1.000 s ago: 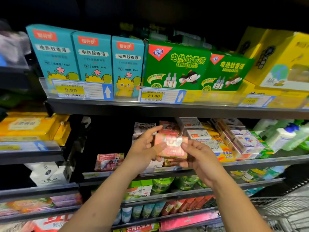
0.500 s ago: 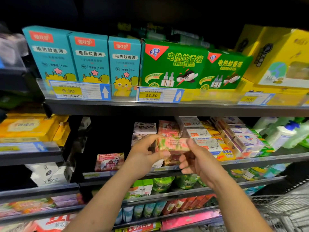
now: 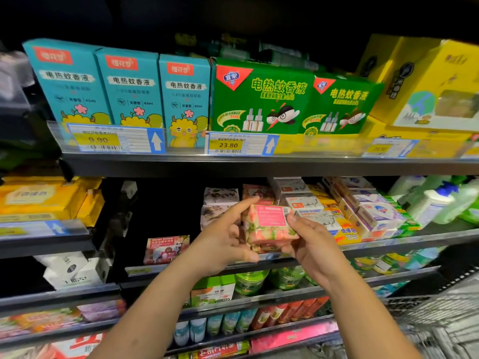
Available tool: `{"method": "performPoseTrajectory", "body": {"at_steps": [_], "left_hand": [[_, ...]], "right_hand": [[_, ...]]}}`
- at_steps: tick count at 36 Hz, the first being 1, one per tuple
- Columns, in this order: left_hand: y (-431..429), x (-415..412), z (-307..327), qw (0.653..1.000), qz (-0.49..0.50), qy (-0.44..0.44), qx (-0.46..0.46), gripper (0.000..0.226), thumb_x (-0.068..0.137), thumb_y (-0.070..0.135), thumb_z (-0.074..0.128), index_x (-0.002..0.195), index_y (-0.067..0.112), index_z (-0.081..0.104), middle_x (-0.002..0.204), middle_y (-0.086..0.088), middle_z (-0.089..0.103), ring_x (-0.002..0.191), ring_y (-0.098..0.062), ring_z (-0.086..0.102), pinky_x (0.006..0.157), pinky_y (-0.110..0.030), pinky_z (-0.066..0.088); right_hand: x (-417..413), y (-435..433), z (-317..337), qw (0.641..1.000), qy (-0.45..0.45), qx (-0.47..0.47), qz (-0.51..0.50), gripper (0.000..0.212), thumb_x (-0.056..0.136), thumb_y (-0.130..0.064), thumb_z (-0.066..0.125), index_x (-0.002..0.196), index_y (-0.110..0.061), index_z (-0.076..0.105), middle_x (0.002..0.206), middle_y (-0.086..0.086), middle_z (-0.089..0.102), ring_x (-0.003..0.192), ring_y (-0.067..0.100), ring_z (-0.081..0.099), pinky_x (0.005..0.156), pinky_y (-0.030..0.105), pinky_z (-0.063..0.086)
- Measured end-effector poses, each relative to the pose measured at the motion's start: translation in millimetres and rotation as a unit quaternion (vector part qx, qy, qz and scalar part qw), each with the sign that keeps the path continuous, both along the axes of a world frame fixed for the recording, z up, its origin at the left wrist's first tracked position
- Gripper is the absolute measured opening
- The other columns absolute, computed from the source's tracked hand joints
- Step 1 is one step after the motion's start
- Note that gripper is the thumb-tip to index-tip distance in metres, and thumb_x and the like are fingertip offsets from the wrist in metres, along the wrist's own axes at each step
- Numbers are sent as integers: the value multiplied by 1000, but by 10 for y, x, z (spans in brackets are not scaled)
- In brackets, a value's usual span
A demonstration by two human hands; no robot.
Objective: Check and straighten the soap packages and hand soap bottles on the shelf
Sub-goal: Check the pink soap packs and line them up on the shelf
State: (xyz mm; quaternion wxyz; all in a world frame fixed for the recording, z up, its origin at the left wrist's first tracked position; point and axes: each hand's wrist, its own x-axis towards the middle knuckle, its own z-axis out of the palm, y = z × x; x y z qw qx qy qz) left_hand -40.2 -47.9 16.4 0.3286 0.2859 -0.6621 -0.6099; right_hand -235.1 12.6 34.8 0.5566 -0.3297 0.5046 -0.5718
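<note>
The soap shelf (image 3: 414, 239) carries a lone Goat Soap box (image 3: 166, 249) at left, stacked soap packages (image 3: 373, 216) in the middle (some tilted), hand soap bottles (image 3: 435, 203) at right.

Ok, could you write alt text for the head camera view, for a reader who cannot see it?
A person's left hand and right hand hold a pink floral soap package before a shelf stacked with soap boxes. At its right end stand hand soap bottles; teal boxes and green boxes sit above.

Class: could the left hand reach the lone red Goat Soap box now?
Probably yes: the Goat Soap box stands unobstructed at the shelf front beside the left hand, though that hand holds the floral soap package.
</note>
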Motion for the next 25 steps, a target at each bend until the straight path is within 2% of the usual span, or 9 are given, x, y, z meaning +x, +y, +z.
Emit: {"method": "performPoseTrajectory", "body": {"at_steps": [4, 7, 10, 13, 15, 17, 20, 23, 25], "left_hand": [[-51, 31, -20, 972, 93, -60, -209, 90, 78, -3, 78, 120, 70, 46, 134, 20, 40, 112, -3, 53, 80, -20, 52], [-36, 39, -2, 963, 97, -32, -249, 69, 74, 13, 83, 111, 64, 55, 138, 28, 37, 123, 8, 42, 88, -7, 41], [-17, 6, -5, 963, 129, -6, -235, 55, 68, 26, 83, 108, 55, 59, 128, 29, 49, 123, 2, 48, 96, -11, 40], [8, -3, 10, 980, 142, 32, -134, 51, 66, 19, 89, 104, 36, 61, 102, 14, 65, 96, 1, 62, 82, -15, 49], [32, -3, 54, 984, 139, 39, -103, 48, 68, 13, 88, 102, 32, 60, 90, 15, 68, 84, 0, 64, 73, -15, 50], [55, -28, 104, 984, 133, 32, -111, 46, 69, 8, 87, 100, 29, 60, 85, 19, 68, 78, 1, 64, 69, -16, 50], [66, -105, 146, 981, 140, 1, -135, 45, 65, 30, 89, 101, 33, 62, 87, 12, 68, 79, -8, 65, 69, -26, 54], [62, -139, 159, 976, 142, -42, -160, 47, 61, 50, 82, 101, 42, 60, 92, 14, 65, 85, -9, 66, 72, -30, 56], [47, -109, 171, 975, 151, -47, -157, 44, 64, 41, 87, 99, 40, 61, 92, 12, 66, 83, -7, 66, 71, -27, 56]], "right_hand": [[6, -2, -30, 999, 14, 30, 29, 37, 88, -32, 65, 121, -15, 66, 86, 13, 71, 60, 19, 64, 50, 22, 54], [13, -3, -33, 998, 18, 18, 53, 35, 90, -34, 62, 124, -27, 64, 94, 18, 72, 62, 24, 66, 54, 26, 58], [-10, 25, -36, 992, 51, 1, 114, 41, 87, -40, 66, 127, -29, 63, 100, 21, 72, 81, 30, 69, 73, 34, 61], [-23, 42, -69, 973, 153, -11, 173, 57, 83, -30, 80, 134, -29, 54, 108, 10, 74, 98, 29, 71, 85, 39, 59], [8, 28, -95, 958, 237, -26, 159, 51, 82, -18, 80, 127, -27, 59, 102, 2, 73, 96, 22, 69, 84, 39, 58], [68, 19, -117, 951, 277, -46, 132, 39, 80, -15, 81, 113, -29, 67, 96, -1, 72, 90, 16, 66, 80, 32, 56], [166, 5, -211, 942, 308, -69, 115, 36, 79, -15, 84, 109, -28, 70, 102, 0, 72, 91, 17, 67, 82, 28, 55], [218, 11, -266, 948, 288, -81, 109, 41, 78, -7, 83, 111, -26, 69, 108, -5, 74, 100, 9, 68, 84, 16, 51], [165, 20, -267, 953, 273, -87, 99, 38, 76, -4, 83, 108, -19, 71, 103, 0, 74, 95, 13, 69, 81, 17, 51]]}}
